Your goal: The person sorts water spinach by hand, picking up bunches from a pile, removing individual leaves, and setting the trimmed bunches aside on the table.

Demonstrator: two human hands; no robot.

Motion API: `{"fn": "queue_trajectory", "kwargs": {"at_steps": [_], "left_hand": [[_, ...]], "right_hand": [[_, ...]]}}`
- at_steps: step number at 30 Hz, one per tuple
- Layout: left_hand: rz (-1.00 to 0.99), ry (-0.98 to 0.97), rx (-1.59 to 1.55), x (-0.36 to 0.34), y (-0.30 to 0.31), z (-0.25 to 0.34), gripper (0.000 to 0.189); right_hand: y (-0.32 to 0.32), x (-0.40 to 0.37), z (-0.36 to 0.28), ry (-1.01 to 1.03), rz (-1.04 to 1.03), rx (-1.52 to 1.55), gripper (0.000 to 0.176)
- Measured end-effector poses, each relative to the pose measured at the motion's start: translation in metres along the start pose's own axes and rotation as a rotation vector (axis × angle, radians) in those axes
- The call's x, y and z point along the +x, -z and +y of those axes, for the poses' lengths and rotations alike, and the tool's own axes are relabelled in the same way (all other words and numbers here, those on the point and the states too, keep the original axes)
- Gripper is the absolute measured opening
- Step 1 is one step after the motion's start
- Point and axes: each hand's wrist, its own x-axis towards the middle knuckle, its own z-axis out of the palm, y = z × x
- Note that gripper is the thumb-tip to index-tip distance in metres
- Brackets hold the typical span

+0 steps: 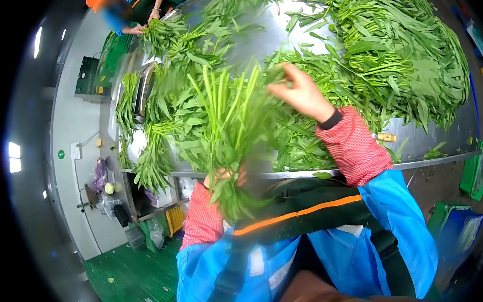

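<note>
My left hand (225, 176) is wrapped round a bunch of water spinach (219, 112) near the table's front edge. Its pale cut stems point up and away from me, and leaves hang below the hand; part of the bunch is blurred by motion. To the right of the stem ends is my right hand (303, 93), thumb and fingers pinched together at a blurred green leaf. Beneath both hands, loose water spinach (305, 138) covers the metal table (259, 41). Several bunches lie on the left side, one (155, 154) hanging over the edge.
A large heap of water spinach (403, 55) fills the table's right side. A wooden handle (385, 137) lies by my right sleeve. On the left stands a metal device (144, 93), perhaps a scale. Another person's hands (136, 30) hold greens at the far left. Green crates (475, 169) stand low right.
</note>
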Motion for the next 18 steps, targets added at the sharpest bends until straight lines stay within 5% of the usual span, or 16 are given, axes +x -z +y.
{"fn": "queue_trajectory", "kwargs": {"at_steps": [3, 4, 6, 7, 8, 10, 12, 14, 17, 18], "left_hand": [[-0.018, 0.07, 0.067, 0.004, 0.029, 0.0, 0.055], [-0.083, 0.076, -0.002, 0.006, 0.035, 0.002, 0.06], [0.051, -0.014, 0.27, -0.001, 0.017, 0.012, 0.067], [0.124, -0.066, 0.401, -0.003, 0.0, 0.021, 0.071], [0.157, -0.174, 0.58, -0.003, -0.006, 0.024, 0.069], [0.225, -0.38, 0.943, 0.002, -0.019, 0.031, 0.066], [0.358, -0.294, 1.3, 0.003, -0.053, 0.049, 0.049], [0.49, -0.504, 1.559, 0.017, -0.04, 0.048, 0.036], [0.63, -0.674, 1.657, 0.016, -0.047, 0.055, 0.032], [0.669, -0.717, 1.682, 0.015, -0.044, 0.056, 0.032]], "right_hand": [[-0.011, 0.009, 0.008, 0.152, -0.208, -0.387, 0.025], [-0.011, 0.013, 0.018, 0.203, -0.037, -0.302, 0.021], [0.016, 0.026, 0.029, 0.005, 0.197, -0.122, 0.019], [0.041, 0.024, 0.02, -0.196, 0.143, 0.169, 0.016], [0.061, 0.022, 0.013, -0.404, 0.081, 0.459, 0.015], [0.058, 0.014, 0.03, -0.411, 0.061, 0.389, 0.019], [0.027, 0.003, 0.03, -0.44, -0.078, 0.502, 0.026], [0.009, -0.003, 0.032, -0.38, -0.312, 0.369, 0.032], [0.033, 0.011, 0.009, -0.422, 0.132, 0.383, 0.022], [0.058, 0.018, 0.019, -0.357, 0.115, 0.511, 0.017]]}}
